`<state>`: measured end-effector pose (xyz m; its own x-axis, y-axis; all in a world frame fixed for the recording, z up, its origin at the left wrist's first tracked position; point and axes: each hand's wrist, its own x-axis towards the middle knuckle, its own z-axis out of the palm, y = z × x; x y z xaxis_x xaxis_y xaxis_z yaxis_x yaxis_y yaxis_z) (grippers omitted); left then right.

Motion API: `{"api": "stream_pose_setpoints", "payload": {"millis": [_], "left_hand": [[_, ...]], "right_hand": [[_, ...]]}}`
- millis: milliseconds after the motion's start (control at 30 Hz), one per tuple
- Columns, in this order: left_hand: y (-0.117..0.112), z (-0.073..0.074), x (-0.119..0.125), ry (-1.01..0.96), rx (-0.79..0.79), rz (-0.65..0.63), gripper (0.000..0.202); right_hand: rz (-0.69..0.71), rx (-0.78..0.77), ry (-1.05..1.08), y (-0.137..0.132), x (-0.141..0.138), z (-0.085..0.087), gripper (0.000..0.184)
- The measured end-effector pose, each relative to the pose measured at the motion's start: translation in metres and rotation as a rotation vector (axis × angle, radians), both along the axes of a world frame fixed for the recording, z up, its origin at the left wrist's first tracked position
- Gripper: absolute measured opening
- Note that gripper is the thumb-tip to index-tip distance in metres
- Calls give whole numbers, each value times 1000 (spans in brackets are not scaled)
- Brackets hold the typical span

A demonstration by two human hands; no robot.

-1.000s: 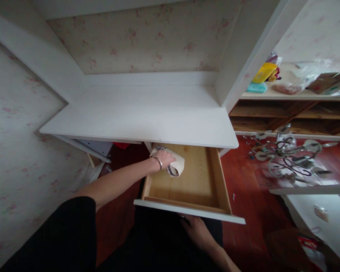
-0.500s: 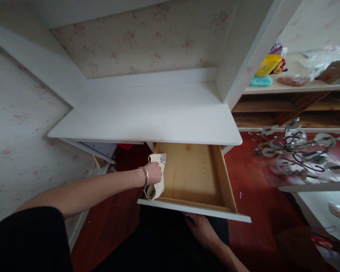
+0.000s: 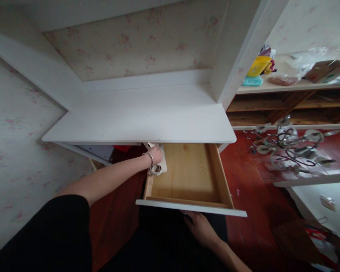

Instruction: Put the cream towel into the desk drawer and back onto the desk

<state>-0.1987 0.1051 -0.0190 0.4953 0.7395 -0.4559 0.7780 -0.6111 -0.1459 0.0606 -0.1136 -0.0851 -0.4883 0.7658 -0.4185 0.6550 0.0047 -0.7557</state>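
A pulled-out wooden drawer (image 3: 187, 173) with a white front (image 3: 192, 207) juts from under the white desk top (image 3: 147, 117). My left hand (image 3: 155, 154), a silver bangle at its wrist, is closed on a folded cream cloth (image 3: 162, 166) with a dark printed pattern. It presses the cloth on the drawer's left side wall, near the desk edge. Below the drawer front, my right hand (image 3: 200, 226) has its fingers curled up against the lower edge; their tips are partly hidden. The visible drawer bottom is bare wood.
On the right, a metal chandelier (image 3: 297, 145) lies on the red wooden floor (image 3: 243, 173). Behind it, a low shelf (image 3: 286, 88) bears a yellow container (image 3: 258, 66), plastic bags and a cardboard box (image 3: 327, 71). A brown bag (image 3: 291, 238) stands at lower right. Papered wall closes off the left.
My left hand has moved the cloth away from me along the drawer's left wall, from near the front to near the desk edge. My right hand stays under the drawer front.
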Motion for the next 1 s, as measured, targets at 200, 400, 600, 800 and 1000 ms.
{"api": "stream_pose_setpoints", "payload": {"millis": [200, 400, 600, 800, 1000], "left_hand": [[23, -2, 12, -38, 49, 160, 15], [5, 2, 24, -155, 35, 376, 6], [-19, -1, 35, -502, -135, 754, 22], [-41, -16, 40, -964, -254, 1252, 16], [-31, -23, 48, -1521, 57, 1766, 8]], "right_hand": [[-38, 7, 19, -4, 0, 1, 42], [-58, -5, 26, -5, -1, -1, 41], [-12, 3, 8, 0, 1, -2, 41], [-4, -15, 31, 1, 3, -3, 41], [-4, -29, 44, 0, 3, -2, 41]]}}
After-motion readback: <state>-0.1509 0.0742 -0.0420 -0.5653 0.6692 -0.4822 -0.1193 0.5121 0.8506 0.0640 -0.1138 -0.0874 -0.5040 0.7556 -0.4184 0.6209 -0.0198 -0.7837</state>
